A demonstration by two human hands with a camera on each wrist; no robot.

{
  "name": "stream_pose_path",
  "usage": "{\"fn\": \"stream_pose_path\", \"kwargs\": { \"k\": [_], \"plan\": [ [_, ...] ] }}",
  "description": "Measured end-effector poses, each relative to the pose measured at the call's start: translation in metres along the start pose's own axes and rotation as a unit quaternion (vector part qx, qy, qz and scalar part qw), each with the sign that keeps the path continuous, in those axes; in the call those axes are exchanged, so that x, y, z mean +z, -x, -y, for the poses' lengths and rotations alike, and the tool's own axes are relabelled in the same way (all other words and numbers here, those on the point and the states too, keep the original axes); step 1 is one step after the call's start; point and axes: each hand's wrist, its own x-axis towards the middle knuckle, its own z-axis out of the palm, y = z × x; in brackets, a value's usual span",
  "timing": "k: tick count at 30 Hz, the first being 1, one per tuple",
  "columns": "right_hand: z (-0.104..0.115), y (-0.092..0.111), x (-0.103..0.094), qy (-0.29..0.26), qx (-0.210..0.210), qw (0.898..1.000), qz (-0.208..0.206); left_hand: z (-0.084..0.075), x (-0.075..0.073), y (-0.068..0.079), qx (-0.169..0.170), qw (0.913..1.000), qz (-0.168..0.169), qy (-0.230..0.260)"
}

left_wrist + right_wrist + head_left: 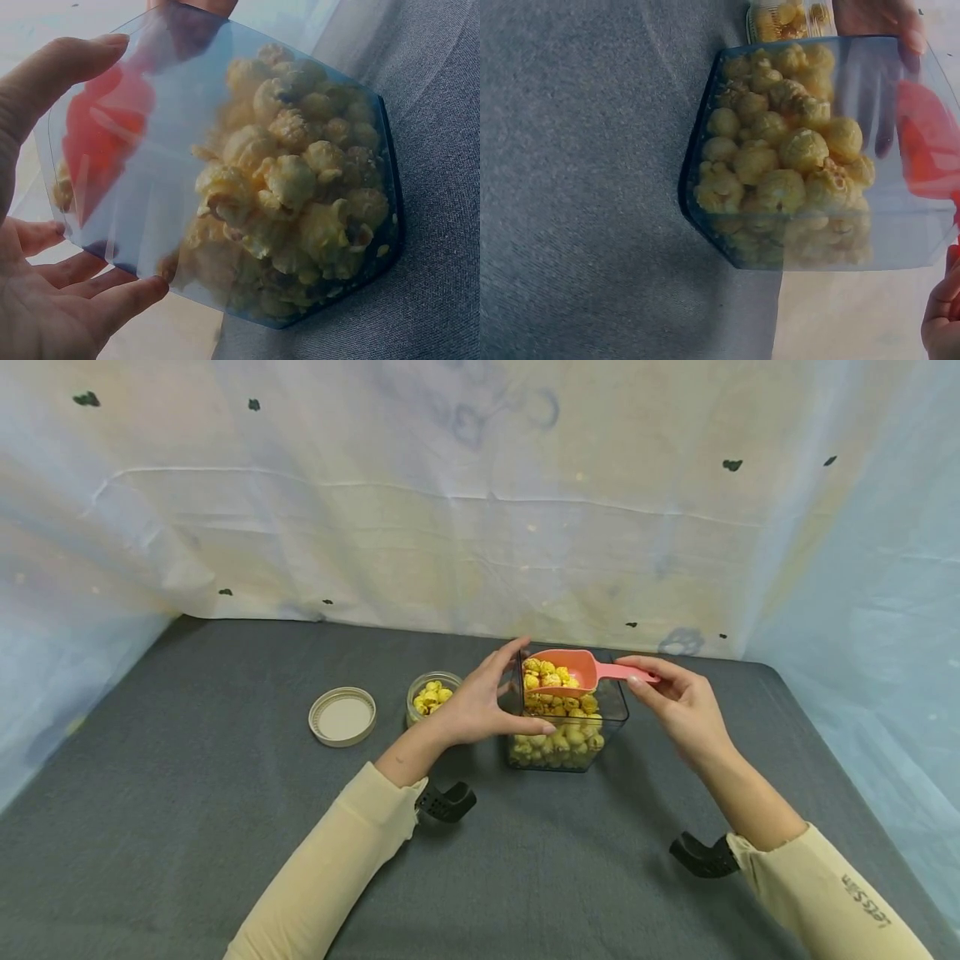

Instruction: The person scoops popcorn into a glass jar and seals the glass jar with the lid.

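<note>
A clear, dark-tinted plastic container (pixel 617 708) stands on the table, its lower part filled with yellow popcorn (pixel 285 187). My left hand (pixel 480 703) grips its left side, thumb on the front wall and fingers at the far side. The right hand (pixel 686 703) pinches the handle of a pink scoop (pixel 587 667) between thumb and fingers. That scoop lies level in the container's upper part, above the heap, with several popcorn pieces (pixel 547 677) in its bowl. Through the wall, the right wrist view shows the scoop (pixel 928 142) near the rim.
Just left of the container, partly behind my left hand, is a round glass jar (pixel 410 703) of popcorn. A round cream-coloured lid (pixel 342 718) lies farther left on the dark grey table (pixel 225 793). Behind the table hangs a pale patterned cloth (pixel 390 543).
</note>
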Motion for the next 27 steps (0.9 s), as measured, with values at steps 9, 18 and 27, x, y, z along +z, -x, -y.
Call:
{"fn": "stream_pose_path", "kwargs": {
  "k": [9,18,27],
  "plan": [
    [-0.0021,0.0041,0.001,-0.05,0.007,0.999,-0.01,-0.0002,0.0007,-0.0006,0.0,1.0,-0.001,-0.001],
    [-0.0012,0.0044,-0.0004,-0.084,0.004,0.996,-0.011,0.0005,0.0004,-0.0004,-0.008,1.0,-0.003,-0.005],
    [0.0032,0.0036,-0.0033,-0.111,0.011,0.994,-0.02,0.002,-0.0011,0.0023,-0.021,0.9993,-0.004,-0.032]
  ]
}}
